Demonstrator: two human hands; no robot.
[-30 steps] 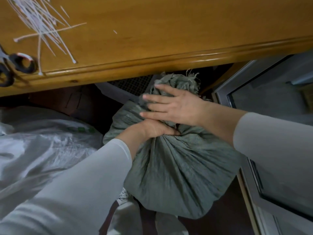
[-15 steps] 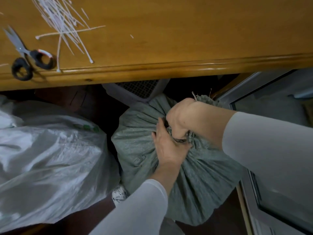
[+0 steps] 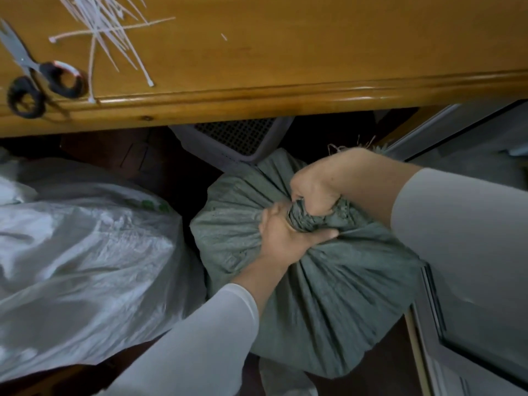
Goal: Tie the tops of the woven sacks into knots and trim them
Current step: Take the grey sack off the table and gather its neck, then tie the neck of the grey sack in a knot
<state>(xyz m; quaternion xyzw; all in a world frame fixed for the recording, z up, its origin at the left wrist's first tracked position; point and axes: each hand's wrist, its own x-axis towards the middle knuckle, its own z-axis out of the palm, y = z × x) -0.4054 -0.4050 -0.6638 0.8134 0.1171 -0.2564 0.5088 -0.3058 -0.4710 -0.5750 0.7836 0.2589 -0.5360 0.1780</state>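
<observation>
A full grey-green woven sack (image 3: 323, 298) stands on the floor below the table edge. Its top is gathered into a twisted neck (image 3: 307, 218). My right hand (image 3: 317, 184) grips that neck from above, fingers curled round the bunched fabric. My left hand (image 3: 288, 235) clasps the neck just below, thumb lying across the front. Frayed sack ends (image 3: 368, 144) stick out behind my right wrist. Black-handled scissors (image 3: 37, 81) lie on the table's left end, beside several white cable ties (image 3: 114, 38).
A white plastic sack (image 3: 85, 252) fills the floor at the left. The wooden table (image 3: 314, 52) overhangs the sacks. A grey mesh basket (image 3: 237, 141) sits under it. A metal-framed glass door (image 3: 471, 281) stands close on the right.
My right hand went from lying flat on the sack top to a fist round the gathered neck. My left hand shifted to clasp below it. The view slid so the scissors show fully.
</observation>
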